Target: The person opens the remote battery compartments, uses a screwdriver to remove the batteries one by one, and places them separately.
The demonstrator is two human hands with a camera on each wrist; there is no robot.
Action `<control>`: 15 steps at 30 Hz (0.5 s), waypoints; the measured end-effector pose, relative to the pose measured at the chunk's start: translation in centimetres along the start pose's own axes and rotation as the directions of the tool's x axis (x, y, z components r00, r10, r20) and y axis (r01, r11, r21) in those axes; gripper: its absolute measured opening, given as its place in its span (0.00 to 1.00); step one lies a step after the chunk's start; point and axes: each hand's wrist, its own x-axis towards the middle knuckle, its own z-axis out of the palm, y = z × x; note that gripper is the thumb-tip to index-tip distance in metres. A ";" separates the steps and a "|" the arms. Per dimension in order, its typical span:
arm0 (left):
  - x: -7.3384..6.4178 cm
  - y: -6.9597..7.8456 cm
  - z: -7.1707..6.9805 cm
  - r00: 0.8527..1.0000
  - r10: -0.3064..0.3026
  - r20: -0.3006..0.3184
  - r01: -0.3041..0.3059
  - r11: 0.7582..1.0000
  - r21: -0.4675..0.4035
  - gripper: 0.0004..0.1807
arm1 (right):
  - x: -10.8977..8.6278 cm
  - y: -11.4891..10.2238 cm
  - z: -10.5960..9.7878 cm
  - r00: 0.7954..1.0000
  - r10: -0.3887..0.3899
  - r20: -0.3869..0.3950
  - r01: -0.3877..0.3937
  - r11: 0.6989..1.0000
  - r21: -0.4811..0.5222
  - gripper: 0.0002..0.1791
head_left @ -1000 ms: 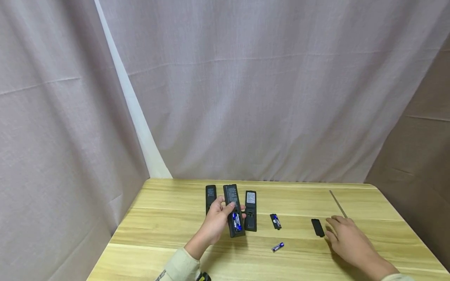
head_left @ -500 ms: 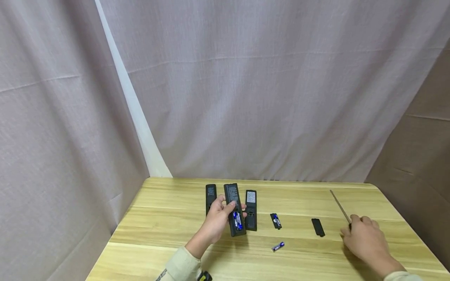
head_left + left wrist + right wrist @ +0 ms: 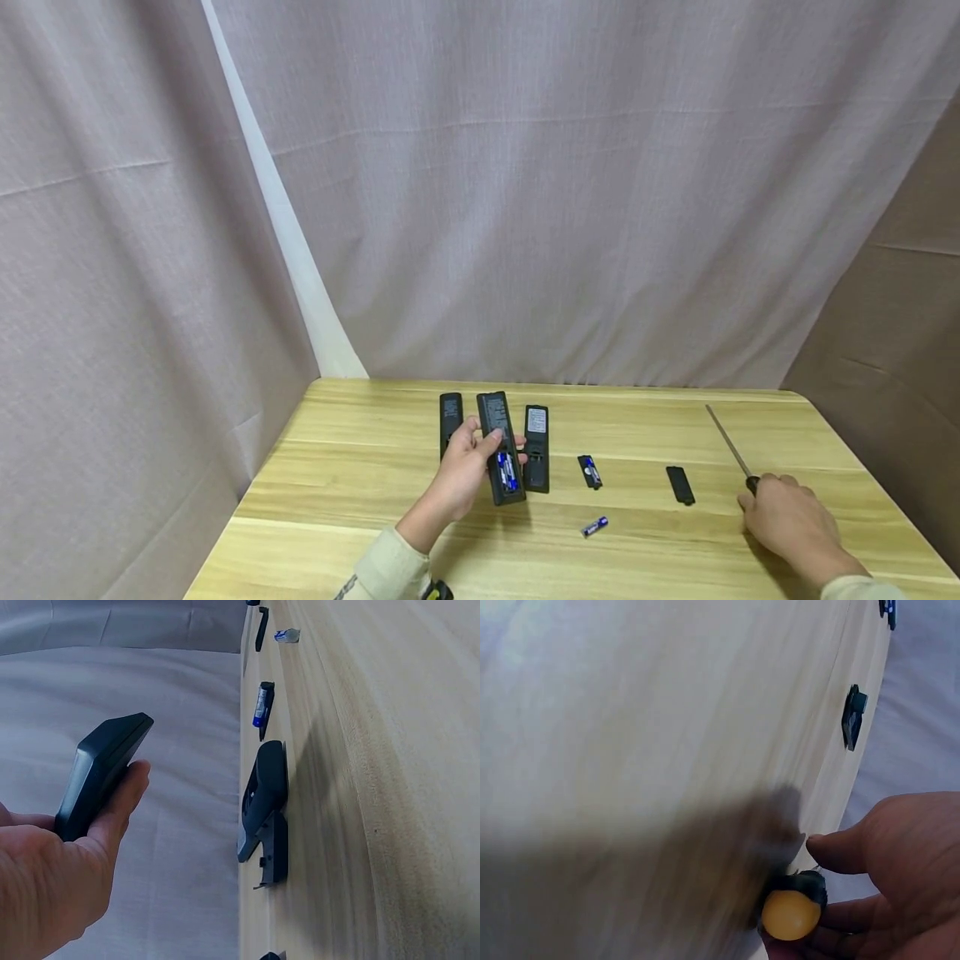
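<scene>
My left hand [image 3: 463, 467] holds a black remote control [image 3: 493, 417] above the table, thumb across its back. Its battery compartment is uncovered, showing blue batteries [image 3: 507, 472] inside. At the right, my right hand [image 3: 791, 517] is over the handle of a screwdriver [image 3: 726, 437] that lies with its shaft pointing away. The right wrist view shows the yellow handle end [image 3: 791, 915] with curled fingers against its side and the thumb [image 3: 840, 851] close above. Left of this hand lies a black battery cover [image 3: 680, 485].
Two more black remotes, the left one [image 3: 451, 412] and the right one [image 3: 536, 450], lie on the wooden table [image 3: 360, 467] beside the held one. A loose battery [image 3: 595, 526] lies nearer the front. Another cover [image 3: 587, 472] has a battery on it. Curtains [image 3: 562, 208] stand behind.
My right hand has moved right from beside the battery cover to the screwdriver's handle, then slid slightly back along it. My left hand with the remote control has stayed nearly still.
</scene>
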 end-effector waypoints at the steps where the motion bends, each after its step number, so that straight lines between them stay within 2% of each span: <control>1: 0.0 0.0 0.0 1.000 -0.002 0.000 0.002 1.000 -0.002 0.17 | 0.1 0.1 -0.1 1.000 0.010 0.010 -0.010 1.000 0.004 0.19; 8: 0.1 -0.1 0.3 1.000 -0.002 0.010 0.002 1.000 -0.016 0.15 | 0.2 0.4 -0.3 0.997 0.045 0.061 -0.047 0.998 0.037 0.13; 15: 0.4 -0.1 0.4 1.000 0.000 0.016 0.000 1.000 -0.009 0.11 | 0.6 0.3 -0.5 1.000 0.009 0.027 -0.011 0.999 0.044 0.15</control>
